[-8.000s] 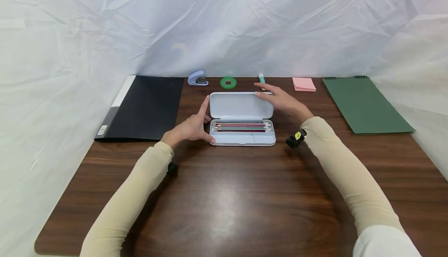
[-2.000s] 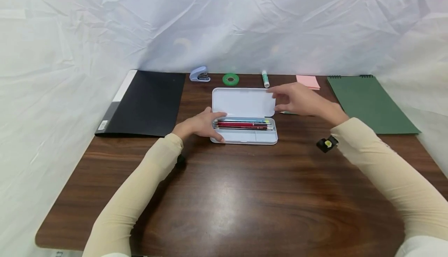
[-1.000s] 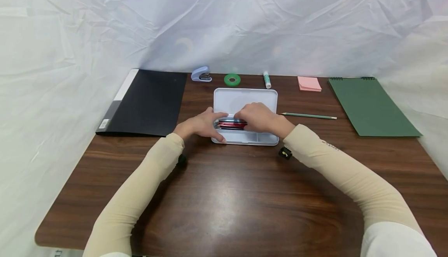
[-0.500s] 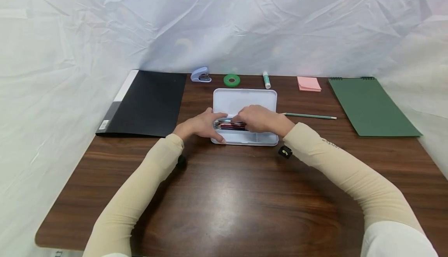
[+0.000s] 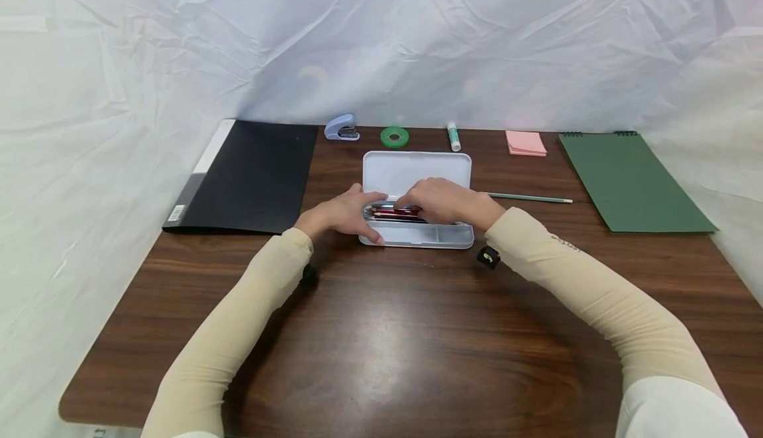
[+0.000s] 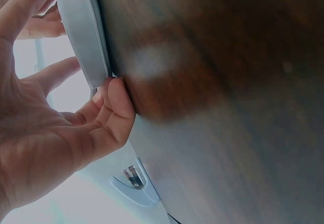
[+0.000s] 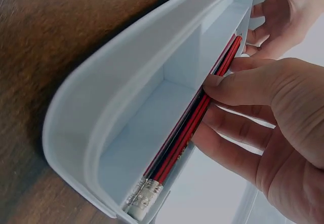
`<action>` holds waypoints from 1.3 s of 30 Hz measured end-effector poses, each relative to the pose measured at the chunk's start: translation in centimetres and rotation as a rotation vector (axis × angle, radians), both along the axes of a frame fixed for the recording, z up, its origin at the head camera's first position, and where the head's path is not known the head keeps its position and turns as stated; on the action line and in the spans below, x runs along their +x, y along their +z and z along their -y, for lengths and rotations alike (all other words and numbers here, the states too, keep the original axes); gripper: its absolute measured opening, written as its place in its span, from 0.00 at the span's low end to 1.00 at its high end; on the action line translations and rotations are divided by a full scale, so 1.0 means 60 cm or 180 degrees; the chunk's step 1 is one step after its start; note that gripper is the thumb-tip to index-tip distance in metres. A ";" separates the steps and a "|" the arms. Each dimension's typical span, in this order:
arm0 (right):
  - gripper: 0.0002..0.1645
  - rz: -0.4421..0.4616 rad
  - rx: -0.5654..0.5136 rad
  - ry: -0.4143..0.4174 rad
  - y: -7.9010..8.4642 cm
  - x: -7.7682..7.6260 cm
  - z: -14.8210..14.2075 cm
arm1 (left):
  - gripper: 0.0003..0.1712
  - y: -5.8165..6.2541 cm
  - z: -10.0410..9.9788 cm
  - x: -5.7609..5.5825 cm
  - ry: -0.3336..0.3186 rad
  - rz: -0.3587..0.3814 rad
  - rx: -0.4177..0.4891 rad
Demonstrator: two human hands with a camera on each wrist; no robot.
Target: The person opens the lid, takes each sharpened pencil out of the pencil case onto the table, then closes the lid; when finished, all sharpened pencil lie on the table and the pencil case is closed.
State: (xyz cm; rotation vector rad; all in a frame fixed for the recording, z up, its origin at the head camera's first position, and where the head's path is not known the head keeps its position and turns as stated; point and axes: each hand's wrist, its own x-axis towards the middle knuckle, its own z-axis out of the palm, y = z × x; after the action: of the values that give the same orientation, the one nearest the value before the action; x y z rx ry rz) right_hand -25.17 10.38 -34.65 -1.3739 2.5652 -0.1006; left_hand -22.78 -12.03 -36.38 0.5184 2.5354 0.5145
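Observation:
A white pencil case (image 5: 393,234) lies open on the table, its lid (image 5: 415,167) tipped back. My left hand (image 5: 342,213) holds the case's left end, thumb at the front edge and fingers behind. Several pencils (image 7: 185,127), red and dark with white erasers, lie in the rear compartment. Over these, my right hand (image 5: 444,201) pinches a red-and-black pencil between thumb and fingers, as the right wrist view shows. A pale green pencil (image 5: 530,197) lies on the table to the right of the case.
Behind the case stand a light blue stapler (image 5: 342,128), a green tape roll (image 5: 395,136), a glue stick (image 5: 454,137) and pink sticky notes (image 5: 526,143). A black folder (image 5: 256,176) lies left, a green spiral notebook (image 5: 634,183) right. White sheeting (image 5: 381,40) hangs behind.
The green pencil has gone from the case to the table on the right. My right hand has come back left to the pencils in the case; the left hand stays on its left end.

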 end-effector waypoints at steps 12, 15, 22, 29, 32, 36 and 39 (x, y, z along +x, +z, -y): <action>0.26 -0.0035 -0.0095 0.0052 0.034 -0.003 -0.016 | 0.57 0.001 0.001 -0.001 0.0045 -0.0017 -0.0001; 0.26 -0.0126 -0.0073 0.0052 0.043 -0.007 -0.031 | 0.57 0.000 0.002 -0.001 0.0055 -0.0021 0.0011; 0.27 -0.0293 -0.0109 -0.0154 0.055 -0.008 -0.097 | 0.57 0.000 -0.003 -0.002 0.0031 -0.0030 0.0025; 0.22 -0.0248 -0.0183 -0.0524 0.058 -0.004 -0.173 | 0.57 0.002 -0.005 -0.001 0.0012 -0.0018 -0.0005; 0.22 -0.0229 -0.0136 -0.0626 0.057 -0.002 -0.205 | 0.57 0.002 -0.005 0.000 0.0008 -0.0015 -0.0006; 0.22 -0.0229 -0.0067 -0.0791 0.055 0.000 -0.243 | 0.56 0.003 -0.005 0.001 0.0014 -0.0010 0.0006; 0.22 -0.0253 -0.0035 -0.0926 0.048 -0.001 -0.265 | 0.56 0.002 -0.004 0.001 0.0031 -0.0014 0.0006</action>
State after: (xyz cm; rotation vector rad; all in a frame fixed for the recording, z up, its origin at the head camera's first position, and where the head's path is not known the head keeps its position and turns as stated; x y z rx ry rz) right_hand -25.22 26.26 -31.75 -1.0179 2.8187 -0.1105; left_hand -22.71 -11.80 -36.27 0.5087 2.5431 0.5198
